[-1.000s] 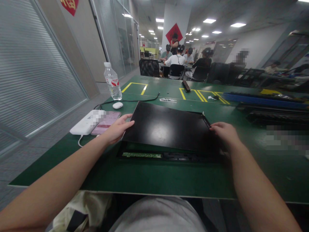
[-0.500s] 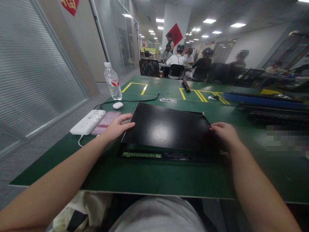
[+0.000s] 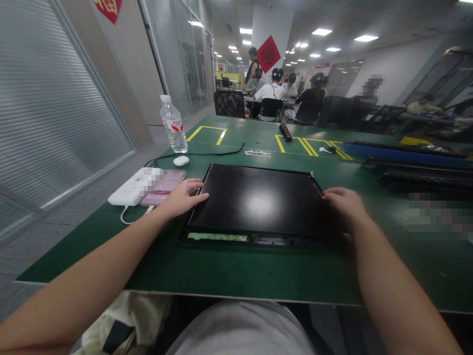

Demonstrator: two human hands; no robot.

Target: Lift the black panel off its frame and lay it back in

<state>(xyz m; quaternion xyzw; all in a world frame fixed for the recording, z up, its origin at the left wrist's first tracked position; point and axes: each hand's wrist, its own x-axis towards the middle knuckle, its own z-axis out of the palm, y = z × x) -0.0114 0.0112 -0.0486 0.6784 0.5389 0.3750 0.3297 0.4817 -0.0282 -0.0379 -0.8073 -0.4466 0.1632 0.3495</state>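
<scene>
A black flat panel (image 3: pixel 258 199) lies almost flat in a dark frame on the green table (image 3: pixel 240 271). A green circuit strip (image 3: pixel 217 237) shows along the frame's near edge. My left hand (image 3: pixel 183 197) grips the panel's left edge, fingers curled onto its top. My right hand (image 3: pixel 343 202) holds the panel's right edge, knuckles up and fingers bent over the rim.
Left of the panel lie a pink phone (image 3: pixel 162 187) and a white power bank (image 3: pixel 129 190). Behind them are a white mouse (image 3: pixel 181 160), a black cable (image 3: pixel 207 153) and a water bottle (image 3: pixel 173 125). A long blue tray (image 3: pixel 402 153) and black parts (image 3: pixel 424 180) fill the right. Several people (image 3: pixel 273 91) sit far back.
The panel's far edge was raised and tilted toward me; both hands have lowered it until it lies nearly flat in the frame. A standing person at the back has stepped left.
</scene>
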